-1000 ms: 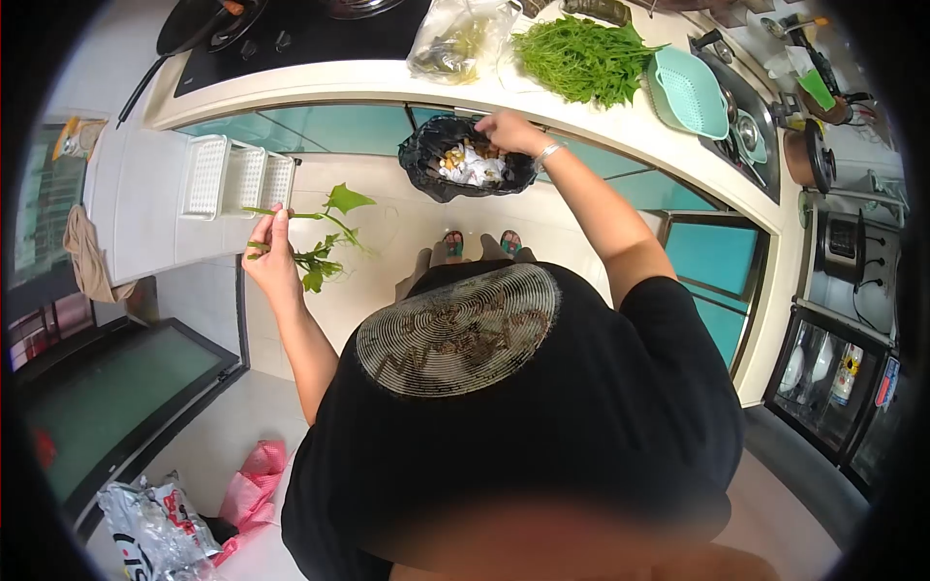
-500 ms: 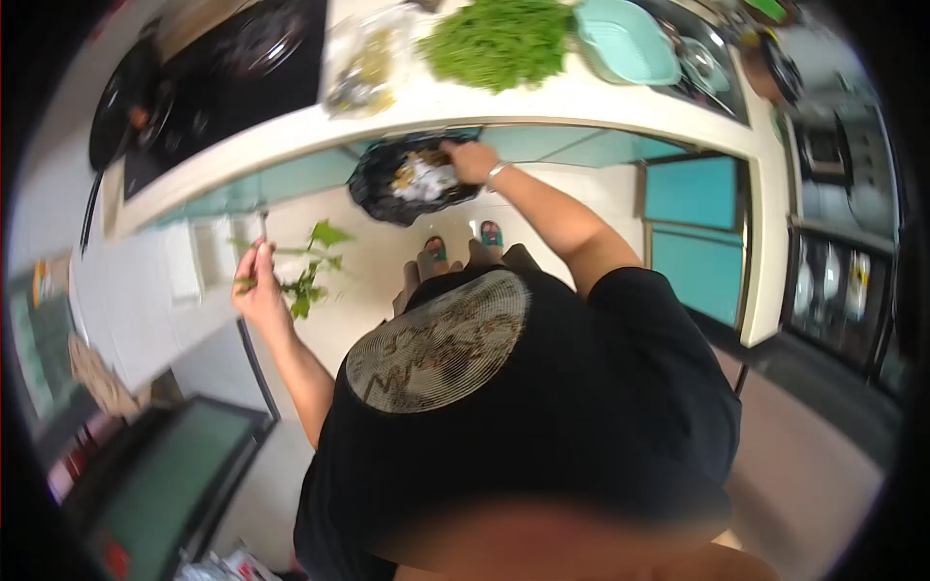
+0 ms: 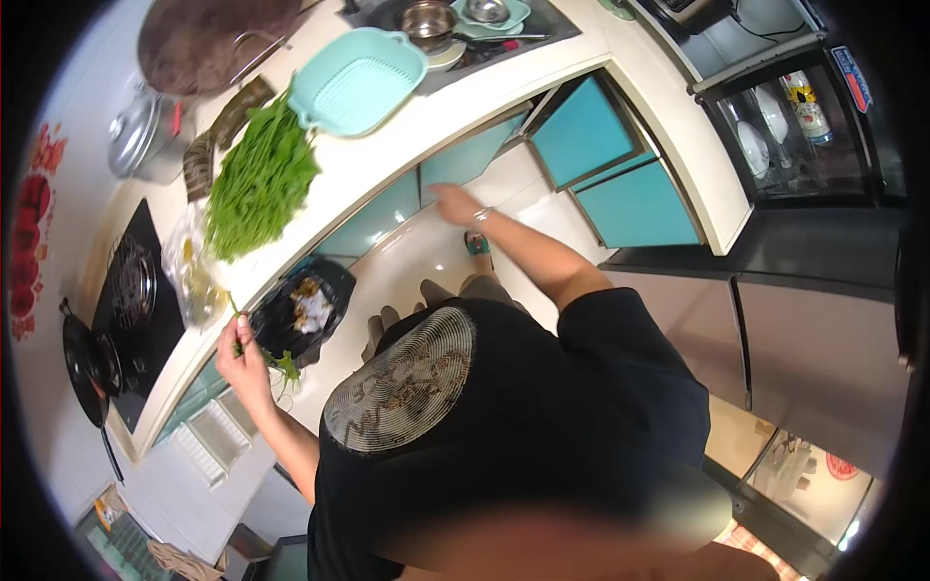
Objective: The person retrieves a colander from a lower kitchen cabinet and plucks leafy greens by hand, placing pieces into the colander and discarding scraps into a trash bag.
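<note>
While my left hand (image 3: 242,358) pinches a thin green leafy vine (image 3: 288,367) between thumb and bent fingers, an open black plastic bag (image 3: 335,284) sits just right of it; beyond that hand lies a bright-green heap of leafy stems (image 3: 262,184); my right hand (image 3: 457,205), well apart, has partly curled fingers near pale teal cabinet doors (image 3: 469,153); I cannot tell whether it holds anything.

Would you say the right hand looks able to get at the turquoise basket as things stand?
Probably yes: the right hand appears empty, and only the counter edge seems to separate it from the basket.
</note>
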A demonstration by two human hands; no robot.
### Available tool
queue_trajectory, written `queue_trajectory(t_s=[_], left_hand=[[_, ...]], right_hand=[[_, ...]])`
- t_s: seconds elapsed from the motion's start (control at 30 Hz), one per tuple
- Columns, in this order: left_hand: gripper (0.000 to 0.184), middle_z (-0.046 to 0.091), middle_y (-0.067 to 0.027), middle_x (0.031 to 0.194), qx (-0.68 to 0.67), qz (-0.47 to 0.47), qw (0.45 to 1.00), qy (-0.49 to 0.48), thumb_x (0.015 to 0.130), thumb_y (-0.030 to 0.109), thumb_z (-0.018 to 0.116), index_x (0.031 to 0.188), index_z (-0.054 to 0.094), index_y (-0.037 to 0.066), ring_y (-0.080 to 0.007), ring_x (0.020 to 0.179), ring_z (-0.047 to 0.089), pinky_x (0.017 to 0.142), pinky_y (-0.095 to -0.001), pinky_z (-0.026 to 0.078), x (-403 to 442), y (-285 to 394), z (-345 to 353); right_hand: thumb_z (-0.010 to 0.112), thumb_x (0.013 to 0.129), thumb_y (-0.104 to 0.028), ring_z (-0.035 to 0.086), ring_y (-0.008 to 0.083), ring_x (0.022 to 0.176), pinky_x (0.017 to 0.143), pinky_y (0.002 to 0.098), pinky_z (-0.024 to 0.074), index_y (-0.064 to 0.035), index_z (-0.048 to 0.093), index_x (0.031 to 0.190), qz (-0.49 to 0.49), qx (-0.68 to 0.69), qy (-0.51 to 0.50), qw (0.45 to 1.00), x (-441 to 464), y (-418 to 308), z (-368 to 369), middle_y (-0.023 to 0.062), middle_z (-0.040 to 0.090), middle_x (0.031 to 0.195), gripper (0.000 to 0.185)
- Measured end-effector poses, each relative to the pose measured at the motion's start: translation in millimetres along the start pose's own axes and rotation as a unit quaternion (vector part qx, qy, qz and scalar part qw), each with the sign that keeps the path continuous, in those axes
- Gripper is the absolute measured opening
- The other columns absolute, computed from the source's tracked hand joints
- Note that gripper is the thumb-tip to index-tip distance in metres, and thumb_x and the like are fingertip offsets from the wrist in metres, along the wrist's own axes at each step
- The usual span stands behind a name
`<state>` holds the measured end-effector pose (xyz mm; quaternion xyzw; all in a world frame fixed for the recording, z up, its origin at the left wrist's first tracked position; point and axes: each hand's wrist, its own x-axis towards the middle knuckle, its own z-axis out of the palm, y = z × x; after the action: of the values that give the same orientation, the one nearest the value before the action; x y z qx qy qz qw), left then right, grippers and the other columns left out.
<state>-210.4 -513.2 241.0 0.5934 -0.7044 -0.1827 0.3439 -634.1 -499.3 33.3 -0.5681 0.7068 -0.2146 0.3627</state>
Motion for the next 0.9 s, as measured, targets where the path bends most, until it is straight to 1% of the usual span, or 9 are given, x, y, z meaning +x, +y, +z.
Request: queue_trajectory(t_s=[0.07, 0.13, 0.3, 0.4, 0.47, 0.63, 0.67, 0.8, 0.9], left_hand=[[0.019, 0.066, -0.0151, 0.079, 0.054, -0.008, 0.997, -0.053, 0.089, 0.012, 0.058, 0.1, 0.064, -0.003, -0.0187, 0.07, 0.061, 0.067, -0.0314, 0.048, 6.1, 40.4, 40.9], [0.017, 0.066, -0.0167, 0.08, 0.038, -0.009, 0.994, -0.101, 0.087, 0.009, 0.059, 0.099, 0.064, -0.002, -0.0223, 0.07, 0.063, 0.067, -0.032, 0.048, 8.6, 72.6, 80.0], [0.017, 0.063, -0.0176, 0.084, 0.083, 0.09, 0.981, -0.151, 0.081, -0.001, 0.06, 0.097, 0.063, -0.003, -0.0288, 0.075, 0.063, 0.07, -0.0341, 0.048, 34.1, 184.6, 129.9], [0.014, 0.062, -0.016, 0.083, 0.119, 0.074, 0.979, -0.146, 0.082, -0.001, 0.06, 0.095, 0.063, -0.002, -0.0277, 0.076, 0.061, 0.072, -0.0327, 0.047, 41.6, 218.6, 141.6], [0.013, 0.062, -0.0165, 0.083, 0.118, 0.073, 0.98, -0.143, 0.083, 0.002, 0.061, 0.095, 0.063, -0.001, -0.0289, 0.073, 0.06, 0.07, -0.0334, 0.047, 40.8, 226.6, 148.8], [0.013, 0.062, -0.0172, 0.082, 0.115, 0.072, 0.98, -0.143, 0.084, 0.004, 0.06, 0.095, 0.063, -0.002, -0.0306, 0.073, 0.06, 0.07, -0.0347, 0.047, 48.3, 239.5, 176.7], [0.013, 0.063, -0.0174, 0.083, 0.113, 0.07, 0.981, -0.142, 0.085, 0.004, 0.061, 0.095, 0.063, -0.002, -0.031, 0.074, 0.06, 0.071, -0.0349, 0.047, 49.3, 243.1, 183.7], [0.014, 0.063, -0.0175, 0.085, 0.073, 0.113, 0.982, -0.133, 0.082, -0.001, 0.059, 0.095, 0.063, -0.002, -0.0312, 0.076, 0.061, 0.072, -0.0347, 0.047, 58.8, 257.7, 200.4], [0.019, 0.062, -0.0176, 0.088, 0.071, 0.091, 0.984, -0.134, 0.079, -0.001, 0.059, 0.098, 0.062, 0.0, -0.0318, 0.079, 0.06, 0.073, -0.0349, 0.047, 62.8, 263.1, 195.0]], right_hand=[[0.058, 0.072, -0.006, 0.054, 0.0387, 0.106, 0.094, 0.0428, 0.0416, 0.0002, 0.057, 0.114, -0.015, -0.149, 0.186, 0.971, 8.4, 134.0, -51.1, 0.0245, 0.058, 0.111, 0.043], [0.058, 0.076, -0.021, 0.053, 0.0358, 0.108, 0.095, 0.0448, 0.0411, 0.004, 0.053, 0.116, 0.154, -0.304, 0.08, 0.937, -10.7, 202.9, -151.4, 0.0242, 0.055, 0.118, 0.048], [0.052, 0.085, -0.027, 0.045, 0.0395, 0.115, 0.096, 0.0533, 0.0379, -0.0029, 0.039, 0.128, 0.388, -0.217, 0.365, 0.818, -68.4, 307.2, -301.6, 0.0161, 0.047, 0.129, 0.052], [0.049, 0.088, -0.028, 0.047, 0.0379, 0.117, 0.094, 0.0527, 0.0397, -0.0034, 0.043, 0.125, 0.496, -0.05, 0.233, 0.835, -54.7, 357.4, -338.6, 0.016, 0.05, 0.126, 0.044], [0.053, 0.086, -0.026, 0.06, 0.0384, 0.099, 0.086, 0.0453, 0.0478, 0.003, 0.054, 0.108, 0.457, -0.182, 0.315, 0.812, -49.4, 356.6, -315.6, 0.0242, 0.062, 0.104, 0.036], [0.054, 0.085, -0.035, 0.059, 0.0416, 0.097, 0.075, 0.0475, 0.0517, 0.0069, 0.051, 0.11, 0.353, 0.02, 0.237, 0.905, -4.8, 341.2, -251.8, 0.0281, 0.06, 0.103, 0.049], [0.054, 0.086, -0.041, 0.058, 0.0422, 0.1, 0.072, 0.0503, 0.0517, 0.0068, 0.049, 0.11, 0.335, 0.208, 0.208, 0.895, 8.0, 318.2, -239.1, 0.0273, 0.057, 0.111, 0.053], [0.047, 0.092, -0.036, 0.055, 0.0233, 0.068, 0.081, 0.0581, 0.0509, -0.0046, 0.047, 0.114, 0.314, 0.414, 0.152, 0.841, 78.1, 263.4, -218.5, 0.0077, 0.053, 0.08, 0.039], [0.042, 0.094, -0.025, 0.022, 0.0101, 0.044, 0.084, 0.0709, 0.0414, -0.0109, 0.052, 0.1, 0.282, 0.708, 0.17, 0.625, 116.1, 215.2, -216.1, -0.003, 0.018, 0.054, 0.019]])
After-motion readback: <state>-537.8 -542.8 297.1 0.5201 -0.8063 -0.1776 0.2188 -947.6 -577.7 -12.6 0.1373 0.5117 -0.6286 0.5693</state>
